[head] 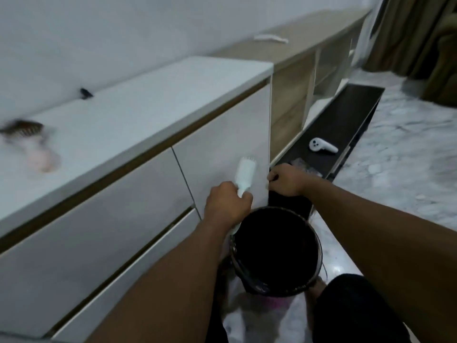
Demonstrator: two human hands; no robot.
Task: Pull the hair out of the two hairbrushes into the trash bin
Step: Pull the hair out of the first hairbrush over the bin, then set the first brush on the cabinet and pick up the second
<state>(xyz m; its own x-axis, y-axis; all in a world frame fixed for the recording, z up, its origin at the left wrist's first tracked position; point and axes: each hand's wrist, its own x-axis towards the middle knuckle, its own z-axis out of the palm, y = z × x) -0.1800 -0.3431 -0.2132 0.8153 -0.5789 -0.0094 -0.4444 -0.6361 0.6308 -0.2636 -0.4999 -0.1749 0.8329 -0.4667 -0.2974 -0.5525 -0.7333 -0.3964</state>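
Note:
My left hand [226, 205] grips the handle of a white hairbrush [244, 174], head pointing up and away, just above the far left rim of the black trash bin [314, 233]. My right hand [286, 180] is closed beside the brush head, above the bin's far edge; whether its fingertips pinch hair is too blurred to tell. A second hairbrush [37, 142], pink-handled with a dark tangle of hair on its head, lies blurred on the white dresser top at far left.
The white dresser [138, 125] with drawers runs along my left. A black low shelf [346, 120] carries a white controller [322, 145] and a clear bag. A small black clip [86, 93] lies on the dresser. Marble floor spreads right; my knee is lower right.

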